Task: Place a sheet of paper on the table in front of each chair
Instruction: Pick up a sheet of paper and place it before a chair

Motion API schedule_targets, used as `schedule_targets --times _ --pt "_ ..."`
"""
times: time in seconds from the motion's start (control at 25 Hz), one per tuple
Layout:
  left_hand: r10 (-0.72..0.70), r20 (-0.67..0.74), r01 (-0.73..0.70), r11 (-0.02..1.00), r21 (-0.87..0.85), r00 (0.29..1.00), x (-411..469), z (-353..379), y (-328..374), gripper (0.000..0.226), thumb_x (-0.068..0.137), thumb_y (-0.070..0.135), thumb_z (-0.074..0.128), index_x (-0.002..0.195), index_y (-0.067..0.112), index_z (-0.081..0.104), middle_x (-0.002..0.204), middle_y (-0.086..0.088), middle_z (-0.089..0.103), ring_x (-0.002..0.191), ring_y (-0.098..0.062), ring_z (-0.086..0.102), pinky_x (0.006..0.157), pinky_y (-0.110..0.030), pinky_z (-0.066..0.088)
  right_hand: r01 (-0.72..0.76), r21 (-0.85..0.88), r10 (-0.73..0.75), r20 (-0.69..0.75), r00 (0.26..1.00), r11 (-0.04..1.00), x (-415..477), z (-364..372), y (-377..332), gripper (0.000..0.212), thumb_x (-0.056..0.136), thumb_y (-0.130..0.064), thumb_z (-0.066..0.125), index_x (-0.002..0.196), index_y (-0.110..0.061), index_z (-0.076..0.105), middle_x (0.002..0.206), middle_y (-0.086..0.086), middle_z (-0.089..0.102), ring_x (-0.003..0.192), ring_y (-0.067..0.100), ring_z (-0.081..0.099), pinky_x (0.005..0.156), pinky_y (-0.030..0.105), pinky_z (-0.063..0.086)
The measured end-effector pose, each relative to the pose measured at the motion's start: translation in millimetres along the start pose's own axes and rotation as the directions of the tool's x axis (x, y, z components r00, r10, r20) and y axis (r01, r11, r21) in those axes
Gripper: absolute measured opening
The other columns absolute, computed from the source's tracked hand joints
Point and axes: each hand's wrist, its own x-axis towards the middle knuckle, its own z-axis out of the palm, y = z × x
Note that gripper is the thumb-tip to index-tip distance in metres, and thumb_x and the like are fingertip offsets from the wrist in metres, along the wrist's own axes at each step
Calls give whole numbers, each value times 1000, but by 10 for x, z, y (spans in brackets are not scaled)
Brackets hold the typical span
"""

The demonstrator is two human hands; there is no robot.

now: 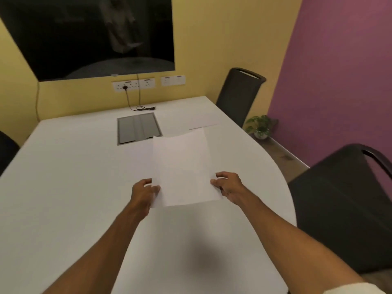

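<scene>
— Where is the paper (182, 166) just now?

— Over the right half of the tabletop (74, 177), held between both hands; its long side runs away from the person, and its far end reaches towards the grey hatch (137, 128) set into the tabletop's far half.

— And the grip?

— The left hand (144, 193) pinches the near left corner, thumb on top; the right hand (229, 187) pinches the right edge close to the near corner, thumb likewise on top; both are clasped on the paper.

— One sheet or several?

— A second corner pokes out behind the front sheet at the lower left, so more than one; how many, I cannot tell.

— Is anything laid down already?

— Yes; a single sheet (202, 122) lies flat by the tabletop's far right edge, in front of the far chair (237, 96).

— The other chairs?

— The near chair (339, 209) stands beside the curved right edge, just beyond the right forearm; a dark chair (6, 149) shows only partly at the left edge.

— What else?

— A black cable (144, 107) lies coiled at the far edge and rises to the wall sockets (133, 84) under a dark screen (95, 35); a potted plant (259, 126) stands beyond the right edge, against the purple wall.
</scene>
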Motion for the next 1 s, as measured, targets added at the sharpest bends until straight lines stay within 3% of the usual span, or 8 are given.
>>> schedule_targets --times 0.16,0.32,0.44,0.56,0.68,0.88,1.0 --pt "-22 121 19 999 28 992 -318 327 -16 32 84 -10 57 115 -1 58 93 -15 65 69 -23 62 58 -30 51 5 32 -2 -83 997 999 -404 -517 65 38 80 7 69 117 4 61 107 20 67 93 29 65 94 45 53" --pt "-14 215 5 999 42 977 -569 720 -21 25 88 -4 57 113 -5 60 90 -13 65 70 -23 62 56 -33 55 54 37 -47 -175 984 998 -665 -1004 37 39 80 5 69 118 3 61 106 17 66 88 27 66 91 41 54" --pt "6 237 -19 998 56 971 -757 1072 -5 25 88 -4 57 112 -9 61 94 -15 64 71 -24 61 73 -41 54 75 59 -62 -204 977 995 -784 -1398 -6 41 81 5 69 120 1 59 116 18 64 94 27 64 94 43 52" --pt "5 255 -21 998 63 967 -923 1430 1 23 87 -5 57 110 -6 62 93 -14 64 70 -23 61 66 -33 52 56 53 -44 -206 978 997 -829 -1806 -64 41 82 4 68 122 1 58 121 17 63 93 26 64 87 40 55" --pt "5 253 -15 999 39 968 -1107 1776 -58 22 87 -6 56 108 0 61 89 -11 65 71 -22 63 60 -31 52 16 27 -11 -180 984 1000 -805 -2220 -149 44 82 4 67 125 -1 57 124 17 61 103 30 64 88 44 55" --pt "21 165 -21 1000 -2 986 -1393 2273 -210 20 86 -8 56 103 1 60 80 -10 64 66 -22 61 58 -29 53 26 -69 -32 -86 996 997 -667 -2774 -238 31 82 5 67 112 -2 62 118 17 66 89 24 67 67 34 58" --pt "18 111 -16 1000 -23 994 -1499 2466 -313 21 85 -9 56 103 1 59 81 -8 64 67 -21 62 56 -28 53 26 -108 -30 -41 999 994 -570 -2995 -243 29 82 6 67 110 -1 62 117 16 65 94 27 67 68 35 57"
